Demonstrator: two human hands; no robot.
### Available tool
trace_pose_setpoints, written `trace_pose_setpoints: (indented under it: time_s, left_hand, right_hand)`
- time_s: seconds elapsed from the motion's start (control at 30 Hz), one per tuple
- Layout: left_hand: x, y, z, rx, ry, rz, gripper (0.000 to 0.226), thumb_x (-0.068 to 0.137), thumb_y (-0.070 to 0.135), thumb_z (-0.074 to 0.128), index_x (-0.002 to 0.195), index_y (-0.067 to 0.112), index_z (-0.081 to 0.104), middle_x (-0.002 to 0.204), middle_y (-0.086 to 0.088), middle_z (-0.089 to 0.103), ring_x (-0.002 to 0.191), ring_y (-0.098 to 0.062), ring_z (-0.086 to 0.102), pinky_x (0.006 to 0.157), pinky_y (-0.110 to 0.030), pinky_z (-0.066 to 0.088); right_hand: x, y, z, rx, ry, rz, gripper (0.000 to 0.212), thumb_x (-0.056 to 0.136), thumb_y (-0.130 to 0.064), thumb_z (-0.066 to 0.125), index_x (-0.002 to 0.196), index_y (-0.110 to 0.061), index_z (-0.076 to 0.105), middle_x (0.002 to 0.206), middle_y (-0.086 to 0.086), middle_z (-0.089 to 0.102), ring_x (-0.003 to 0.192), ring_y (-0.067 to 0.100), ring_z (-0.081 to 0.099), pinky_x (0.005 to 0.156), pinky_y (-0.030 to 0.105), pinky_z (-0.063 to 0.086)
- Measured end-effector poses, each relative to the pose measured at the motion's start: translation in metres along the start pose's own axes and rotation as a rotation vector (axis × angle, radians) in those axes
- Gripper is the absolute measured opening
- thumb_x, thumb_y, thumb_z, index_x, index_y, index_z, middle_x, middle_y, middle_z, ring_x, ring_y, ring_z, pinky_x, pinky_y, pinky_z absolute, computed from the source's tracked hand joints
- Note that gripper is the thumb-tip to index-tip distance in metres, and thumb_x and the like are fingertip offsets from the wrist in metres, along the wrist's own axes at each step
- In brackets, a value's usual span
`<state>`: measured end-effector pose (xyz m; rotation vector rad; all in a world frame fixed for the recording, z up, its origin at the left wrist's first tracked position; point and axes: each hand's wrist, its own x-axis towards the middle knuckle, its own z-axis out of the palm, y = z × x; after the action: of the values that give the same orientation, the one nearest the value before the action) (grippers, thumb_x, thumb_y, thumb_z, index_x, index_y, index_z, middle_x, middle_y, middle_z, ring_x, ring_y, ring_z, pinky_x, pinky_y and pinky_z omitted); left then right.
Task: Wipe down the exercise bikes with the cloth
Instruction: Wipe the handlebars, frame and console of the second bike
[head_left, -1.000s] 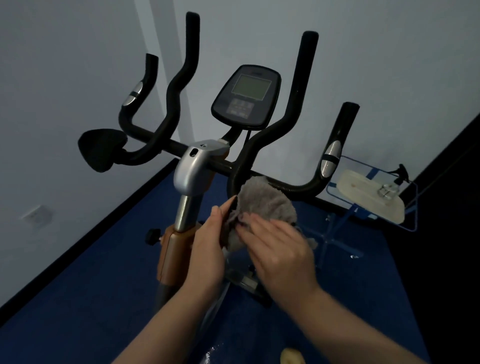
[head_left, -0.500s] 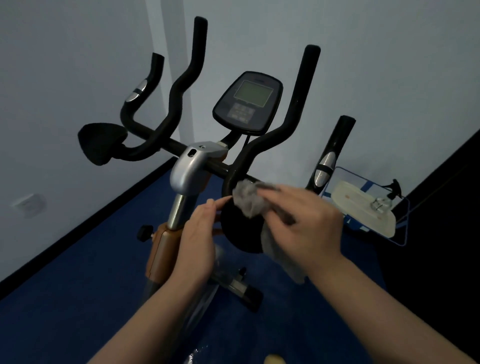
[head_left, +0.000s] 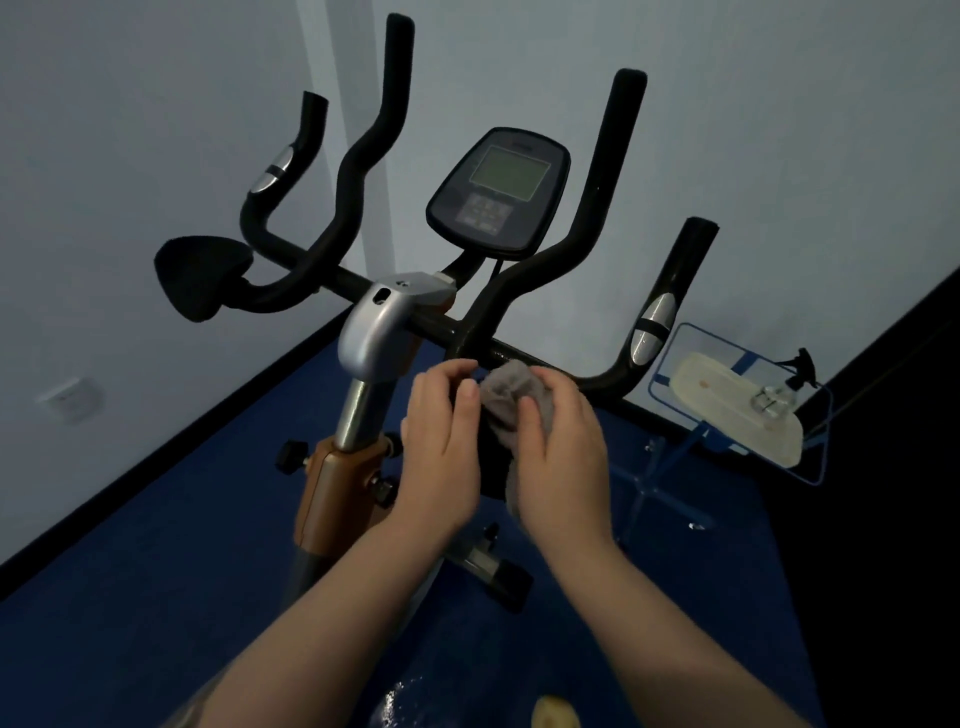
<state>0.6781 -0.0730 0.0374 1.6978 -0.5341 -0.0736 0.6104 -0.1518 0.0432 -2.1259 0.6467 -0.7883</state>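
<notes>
A black exercise bike (head_left: 524, 291) stands in front of me, with curved handlebars, a grey console (head_left: 498, 192) and a silver and orange stem (head_left: 371, 332). A black elbow pad sits under my hands, right of the stem, mostly hidden. A grey cloth (head_left: 506, 397) is bunched on that pad. My right hand (head_left: 563, 457) presses the cloth down and grips it. My left hand (head_left: 441, 447) curls over the pad's left edge, thumb beside the cloth. The second elbow pad (head_left: 200, 275) sticks out at the left.
Blue floor runs below the bike, with white walls behind and a black skirting line. At the right stands a blue wire rack (head_left: 748, 410) holding a pale flat pad and a spray bottle (head_left: 797, 371). A wall socket (head_left: 70, 400) is at the left.
My right hand has drawn the cloth back over the pad toward me and bunched it tighter. My left hand has moved up onto the pad's left edge.
</notes>
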Motion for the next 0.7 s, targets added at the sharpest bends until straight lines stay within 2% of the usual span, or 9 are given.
trace_pose_setpoints:
  time_s: [0.1, 0.2, 0.27, 0.33, 0.4, 0.47, 0.53, 0.6, 0.7]
  left_hand:
    - [-0.004, -0.006, -0.008, 0.045, -0.083, 0.023, 0.048, 0.092, 0.053, 0.028, 0.125, 0.026, 0.050, 0.113, 0.014, 0.050, 0.116, -0.010, 0.048, 0.104, -0.049, 0.037]
    - [-0.004, -0.006, -0.013, 0.032, -0.139, 0.013, 0.047, 0.094, 0.052, 0.029, 0.126, 0.026, 0.051, 0.113, 0.012, 0.051, 0.118, -0.013, 0.048, 0.105, -0.050, 0.035]
    - [-0.006, -0.006, -0.013, 0.018, -0.145, -0.006, 0.045, 0.095, 0.046, 0.030, 0.126, 0.022, 0.052, 0.114, 0.005, 0.053, 0.117, -0.014, 0.048, 0.106, -0.049, 0.035]
    - [-0.008, -0.007, -0.015, -0.026, -0.145, -0.010, 0.043, 0.096, 0.043, 0.030, 0.123, 0.021, 0.054, 0.111, 0.000, 0.054, 0.113, -0.016, 0.050, 0.104, -0.046, 0.038]
    - [-0.010, -0.007, -0.018, -0.053, -0.170, -0.011, 0.037, 0.096, 0.043, 0.030, 0.116, 0.024, 0.056, 0.108, -0.003, 0.055, 0.108, -0.016, 0.053, 0.100, -0.043, 0.042]
    - [-0.012, -0.009, -0.020, -0.075, -0.189, -0.017, 0.034, 0.095, 0.043, 0.031, 0.114, 0.027, 0.055, 0.108, -0.004, 0.056, 0.108, -0.015, 0.053, 0.098, -0.035, 0.043]
    - [-0.010, -0.010, -0.021, -0.091, -0.187, -0.018, 0.038, 0.095, 0.043, 0.031, 0.117, 0.025, 0.056, 0.109, -0.005, 0.056, 0.106, -0.009, 0.053, 0.095, -0.022, 0.040]
    - [-0.010, -0.010, -0.018, -0.130, -0.160, -0.044, 0.039, 0.098, 0.040, 0.030, 0.119, 0.021, 0.056, 0.110, -0.005, 0.056, 0.100, 0.000, 0.053, 0.087, -0.010, 0.039]
    - [-0.013, -0.010, -0.012, -0.192, -0.092, -0.099, 0.033, 0.103, 0.032, 0.030, 0.113, 0.021, 0.059, 0.110, -0.010, 0.056, 0.099, -0.006, 0.055, 0.084, -0.013, 0.042]
  right_hand:
    - [-0.030, -0.002, 0.001, -0.058, 0.048, -0.008, 0.040, 0.093, -0.041, 0.035, 0.133, -0.036, 0.035, 0.117, -0.021, 0.037, 0.107, 0.000, 0.046, 0.082, 0.018, 0.047]
    - [0.005, -0.001, 0.000, -0.309, 0.012, -0.067, 0.030, 0.095, -0.032, 0.039, 0.124, -0.025, 0.043, 0.114, -0.003, 0.048, 0.105, 0.015, 0.048, 0.080, 0.029, 0.043]
    - [0.021, -0.007, 0.004, -0.255, 0.050, 0.053, 0.022, 0.098, -0.026, 0.043, 0.119, -0.021, 0.046, 0.115, 0.002, 0.050, 0.106, 0.019, 0.049, 0.079, 0.029, 0.042]
    - [0.001, -0.010, 0.015, -0.180, 0.173, 0.083, 0.029, 0.097, -0.023, 0.045, 0.126, -0.021, 0.044, 0.121, 0.002, 0.047, 0.110, 0.017, 0.049, 0.083, 0.027, 0.044]
    - [-0.035, -0.014, 0.022, -0.101, 0.217, 0.080, 0.044, 0.095, -0.022, 0.047, 0.137, -0.022, 0.034, 0.129, 0.000, 0.039, 0.116, 0.014, 0.046, 0.089, 0.026, 0.047]
    - [-0.036, -0.007, 0.021, -0.190, 0.216, 0.032, 0.050, 0.094, -0.020, 0.049, 0.141, -0.021, 0.032, 0.131, 0.002, 0.038, 0.118, 0.016, 0.044, 0.094, 0.030, 0.045]
    - [-0.008, -0.006, 0.014, -0.331, 0.162, 0.021, 0.044, 0.094, -0.020, 0.049, 0.137, -0.019, 0.039, 0.128, 0.005, 0.046, 0.115, 0.018, 0.043, 0.094, 0.033, 0.042]
    - [0.006, -0.008, 0.013, -0.304, 0.130, 0.054, 0.038, 0.096, -0.020, 0.047, 0.134, -0.019, 0.044, 0.127, 0.004, 0.048, 0.115, 0.017, 0.041, 0.095, 0.036, 0.043]
    - [-0.019, -0.014, 0.023, -0.219, 0.195, 0.075, 0.049, 0.094, -0.022, 0.052, 0.140, -0.019, 0.038, 0.134, 0.003, 0.040, 0.119, 0.015, 0.036, 0.098, 0.030, 0.041]
